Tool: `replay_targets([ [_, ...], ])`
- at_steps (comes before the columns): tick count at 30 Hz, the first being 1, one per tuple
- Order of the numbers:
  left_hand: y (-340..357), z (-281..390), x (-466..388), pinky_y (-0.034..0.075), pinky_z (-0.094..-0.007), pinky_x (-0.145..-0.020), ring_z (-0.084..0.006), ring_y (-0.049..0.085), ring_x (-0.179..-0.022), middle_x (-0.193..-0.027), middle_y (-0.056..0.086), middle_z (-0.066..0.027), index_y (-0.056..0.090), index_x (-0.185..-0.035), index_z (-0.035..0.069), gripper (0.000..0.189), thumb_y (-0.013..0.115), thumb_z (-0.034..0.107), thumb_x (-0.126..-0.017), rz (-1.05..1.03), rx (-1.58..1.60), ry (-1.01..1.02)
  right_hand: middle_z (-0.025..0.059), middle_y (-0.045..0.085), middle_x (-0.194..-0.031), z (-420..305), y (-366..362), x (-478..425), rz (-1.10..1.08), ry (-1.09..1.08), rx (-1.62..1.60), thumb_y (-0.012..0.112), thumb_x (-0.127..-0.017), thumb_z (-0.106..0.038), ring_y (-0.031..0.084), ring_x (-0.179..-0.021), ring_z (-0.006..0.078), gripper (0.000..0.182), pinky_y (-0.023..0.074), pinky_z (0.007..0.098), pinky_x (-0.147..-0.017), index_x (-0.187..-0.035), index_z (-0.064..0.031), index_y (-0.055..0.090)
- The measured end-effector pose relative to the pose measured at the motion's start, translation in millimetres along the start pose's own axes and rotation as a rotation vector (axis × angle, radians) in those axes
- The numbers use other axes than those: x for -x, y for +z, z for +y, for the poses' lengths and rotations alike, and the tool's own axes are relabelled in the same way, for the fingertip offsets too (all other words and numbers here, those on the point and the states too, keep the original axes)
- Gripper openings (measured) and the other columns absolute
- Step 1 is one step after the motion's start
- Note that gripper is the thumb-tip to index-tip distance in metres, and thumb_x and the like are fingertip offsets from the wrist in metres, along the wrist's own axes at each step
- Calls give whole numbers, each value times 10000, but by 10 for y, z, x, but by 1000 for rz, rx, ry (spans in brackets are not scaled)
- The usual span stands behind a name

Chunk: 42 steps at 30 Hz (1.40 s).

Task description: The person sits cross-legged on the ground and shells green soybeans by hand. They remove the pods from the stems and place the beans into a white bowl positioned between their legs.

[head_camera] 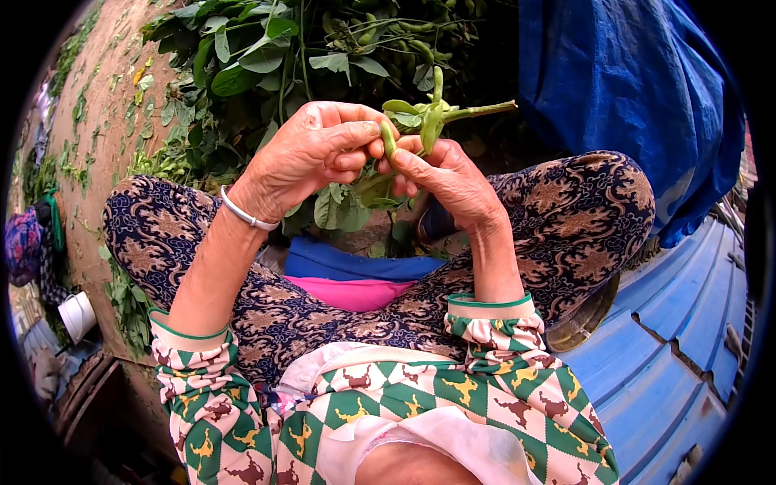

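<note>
My left hand [318, 148], with a pale bangle at the wrist, pinches the upper end of a green soybean pod [388, 140] between thumb and finger. My right hand [445, 176] meets it at the pod's lower end and is closed around a soybean stem [482, 111] that carries more pods [431, 126] and leaves. The cut end of the stem points right. Leaves [341, 208] hang below both hands. Part of the stem is hidden behind my right fingers.
A heap of leafy soybean plants [254, 60] with pods lies ahead. A blue tarpaulin [624, 109] hangs at right above blue corrugated sheets [655, 327]. Fallen leaves dot the ground at left, near a white bucket [77, 316]. A person [23, 245] is partly visible at far left.
</note>
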<state>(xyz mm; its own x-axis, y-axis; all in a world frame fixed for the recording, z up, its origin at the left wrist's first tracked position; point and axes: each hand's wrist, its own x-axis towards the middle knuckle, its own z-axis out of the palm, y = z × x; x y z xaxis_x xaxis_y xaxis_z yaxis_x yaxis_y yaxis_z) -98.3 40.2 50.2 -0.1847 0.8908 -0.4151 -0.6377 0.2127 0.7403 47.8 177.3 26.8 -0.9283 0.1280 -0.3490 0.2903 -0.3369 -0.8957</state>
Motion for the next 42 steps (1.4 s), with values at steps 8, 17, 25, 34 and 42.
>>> replay_targets([
  [8,-36,6,0,266,-124,-410,22,343,-483,-730,557,22,601,-1001,-14,201,552,149,-894,-1,-88,-47,-34,543,-736,38,-33,-8,-8,-6,84,608,-874,-279,450,-665,49,243,354,193,-613,-876,-36,601],
  [17,117,-131,-23,245,-125,-406,21,370,-497,-680,531,34,594,-957,0,160,522,131,-898,137,-151,148,-25,528,-768,158,9,-55,-36,-111,-41,579,-893,-261,452,-689,61,249,383,210,-628,-889,-13,568],
  [25,141,-173,17,240,-123,-410,20,340,-486,-665,508,46,587,-969,2,165,487,91,-872,165,-85,154,-20,543,-777,165,71,-69,-68,-104,-132,576,-896,-260,468,-709,63,251,394,207,-658,-900,-9,579],
  [34,89,-3,80,243,-138,-417,20,326,-475,-646,514,47,566,-890,56,191,587,245,-883,72,-291,91,-18,581,-759,35,56,-23,-53,4,-76,621,-865,-287,489,-702,48,266,395,191,-634,-847,-23,641],
  [42,-14,-216,-41,233,-144,-390,21,338,-459,-638,516,48,530,-815,75,173,609,217,-875,146,-232,46,-24,579,-674,199,30,-70,105,-70,292,653,-833,-251,478,-604,49,246,384,224,-540,-832,-5,650],
])
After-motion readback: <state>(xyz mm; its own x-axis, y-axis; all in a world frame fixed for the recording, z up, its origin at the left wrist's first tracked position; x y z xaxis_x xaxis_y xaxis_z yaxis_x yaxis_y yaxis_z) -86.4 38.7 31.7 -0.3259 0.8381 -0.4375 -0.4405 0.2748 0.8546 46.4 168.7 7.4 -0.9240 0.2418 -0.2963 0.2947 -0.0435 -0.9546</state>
